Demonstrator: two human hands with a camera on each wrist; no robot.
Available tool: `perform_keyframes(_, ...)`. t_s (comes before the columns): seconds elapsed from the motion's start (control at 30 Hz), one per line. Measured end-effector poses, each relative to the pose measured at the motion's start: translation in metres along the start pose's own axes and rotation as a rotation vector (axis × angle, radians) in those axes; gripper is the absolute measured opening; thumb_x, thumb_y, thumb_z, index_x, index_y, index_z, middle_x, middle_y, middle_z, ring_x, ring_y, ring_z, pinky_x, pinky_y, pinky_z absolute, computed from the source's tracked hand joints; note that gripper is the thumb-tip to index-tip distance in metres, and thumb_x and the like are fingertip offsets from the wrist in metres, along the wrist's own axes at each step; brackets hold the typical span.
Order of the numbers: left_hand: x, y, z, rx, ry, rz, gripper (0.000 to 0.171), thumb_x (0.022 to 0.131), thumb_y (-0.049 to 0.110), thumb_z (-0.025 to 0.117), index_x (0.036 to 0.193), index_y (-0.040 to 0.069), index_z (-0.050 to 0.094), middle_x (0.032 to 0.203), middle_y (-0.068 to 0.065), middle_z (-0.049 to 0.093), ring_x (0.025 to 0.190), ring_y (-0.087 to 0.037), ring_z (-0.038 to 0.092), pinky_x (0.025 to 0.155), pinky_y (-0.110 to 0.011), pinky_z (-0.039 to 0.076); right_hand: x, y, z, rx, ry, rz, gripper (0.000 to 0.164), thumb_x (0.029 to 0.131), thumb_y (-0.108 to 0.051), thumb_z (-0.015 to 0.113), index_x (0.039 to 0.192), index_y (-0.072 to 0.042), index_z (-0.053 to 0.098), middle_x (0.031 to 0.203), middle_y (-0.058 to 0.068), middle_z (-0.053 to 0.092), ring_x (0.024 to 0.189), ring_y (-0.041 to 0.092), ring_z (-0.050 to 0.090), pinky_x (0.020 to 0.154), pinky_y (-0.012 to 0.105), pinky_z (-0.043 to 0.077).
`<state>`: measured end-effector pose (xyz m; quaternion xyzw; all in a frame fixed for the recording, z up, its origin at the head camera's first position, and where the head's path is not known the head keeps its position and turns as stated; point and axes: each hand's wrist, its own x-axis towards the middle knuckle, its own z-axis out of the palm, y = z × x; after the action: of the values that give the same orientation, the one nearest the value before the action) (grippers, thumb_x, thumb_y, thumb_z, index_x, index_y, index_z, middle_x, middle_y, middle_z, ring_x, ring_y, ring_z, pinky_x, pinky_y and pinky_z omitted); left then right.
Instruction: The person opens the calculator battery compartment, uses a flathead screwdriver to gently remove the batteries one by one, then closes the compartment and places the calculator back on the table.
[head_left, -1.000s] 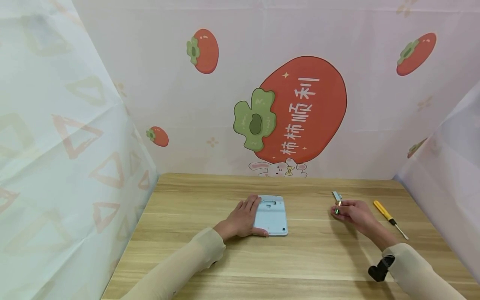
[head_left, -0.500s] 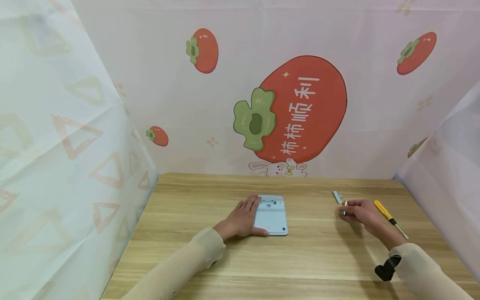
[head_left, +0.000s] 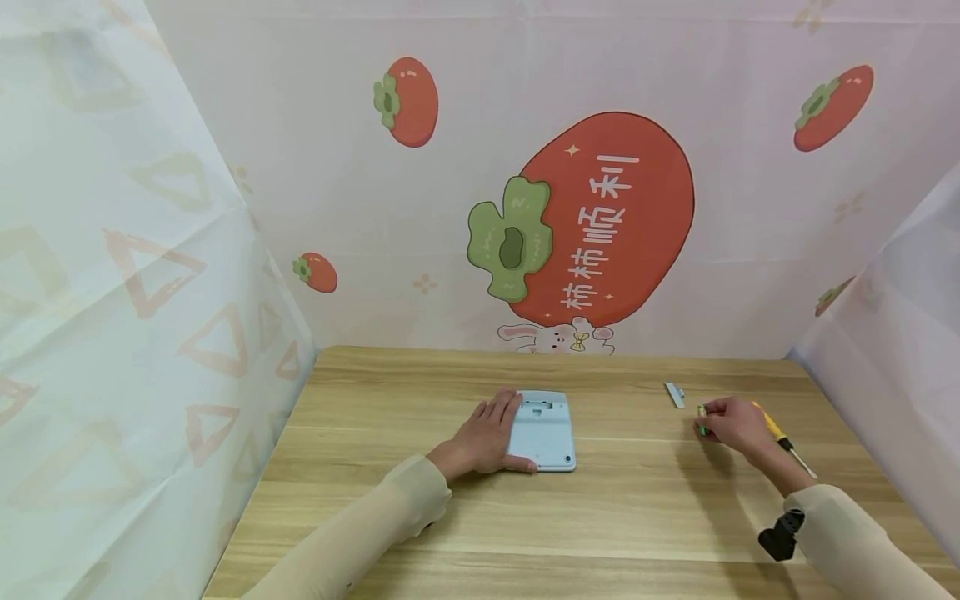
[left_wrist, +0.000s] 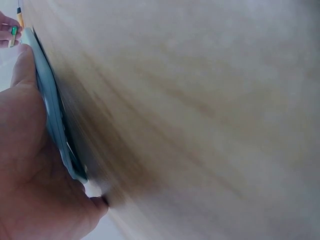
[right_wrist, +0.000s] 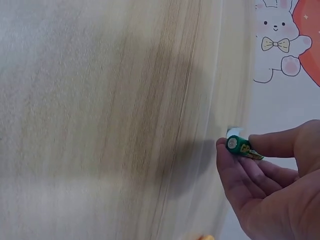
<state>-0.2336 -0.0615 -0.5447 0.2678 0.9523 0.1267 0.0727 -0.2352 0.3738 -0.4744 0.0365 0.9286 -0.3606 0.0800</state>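
Observation:
My left hand (head_left: 483, 433) rests on the left side of a light blue calculator-like device (head_left: 551, 437), which lies back side up on the table. Its fingers stretch toward the far corner and the thumb lies along the near edge. An uncovered battery compartment (head_left: 538, 408) shows near the device's far end. In the left wrist view, the blue casing (left_wrist: 47, 92) lies against the palm side of the hand. My right hand (head_left: 735, 425) pinches a green battery (right_wrist: 242, 147) between thumb and fingertips, above the table. One flat end of the battery faces the right wrist camera.
A small light blue battery cover (head_left: 675, 395) lies on the wooden table (head_left: 600, 525), to the left of the right hand. A yellow-handled screwdriver (head_left: 783, 442) lies to the right, partly behind that hand. Printed cloth walls (head_left: 420, 192) stand at the back and both sides.
My right hand has moved right with the battery, away from the battery cover and toward the screwdriver, whose handle it now partly hides. The left hand and the device have stayed in place.

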Motion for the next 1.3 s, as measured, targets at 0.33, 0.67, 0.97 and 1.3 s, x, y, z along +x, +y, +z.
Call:
perform_keyframes(0.33, 0.0, 0.0, 0.001, 0.006, -0.01, -0.014, 0.126, 0.082, 0.082, 0.069, 0.168, 0.01, 0.012, 0.173, -0.013, 0.016, 0.158, -0.03, 0.027, 0.127, -0.056, 0.026, -0.001, 0.007, -0.003, -0.304, 0.063, -0.191, 0.025, 0.091, -0.009, 0.076, 0.099, 0.015, 0.075, 0.078, 0.014, 0.075, 0.064, 0.015, 0.062, 0.063, 0.036, 0.051)
perform_keyframes(0.67, 0.0, 0.0, 0.0, 0.013, -0.014, -0.017, 0.126, 0.082, 0.082, 0.068, 0.168, 0.01, 0.012, 0.174, -0.013, 0.016, 0.158, -0.03, 0.026, 0.127, -0.056, 0.026, -0.001, 0.009, -0.003, -0.359, 0.063, -0.203, 0.034, 0.092, -0.009, 0.074, 0.061, -0.009, 0.059, 0.057, -0.007, 0.047, 0.056, 0.012, 0.039, 0.053, 0.03, 0.031)
perform_keyframes(0.97, -0.004, 0.004, -0.005, 0.031, -0.002, -0.004, 0.124, 0.084, 0.081, 0.068, 0.167, 0.008, 0.013, 0.172, -0.015, 0.018, 0.157, -0.031, 0.029, 0.126, -0.056, 0.029, -0.001, 0.011, -0.001, -0.401, 0.054, -0.204, 0.048, 0.087, -0.004, 0.074, 0.055, -0.019, 0.043, 0.055, -0.01, 0.029, 0.055, 0.009, 0.026, 0.053, 0.027, 0.023)
perform_keyframes(1.3, -0.005, 0.007, -0.011, 0.048, -0.018, -0.014, 0.123, 0.084, 0.081, 0.068, 0.167, 0.008, 0.014, 0.172, -0.014, 0.019, 0.157, -0.029, 0.028, 0.127, -0.054, 0.029, 0.005, 0.018, 0.001, -0.431, 0.051, -0.196, 0.052, 0.087, -0.004, 0.073, 0.055, -0.022, 0.037, 0.056, -0.011, 0.026, 0.056, 0.01, 0.024, 0.054, 0.028, 0.022)
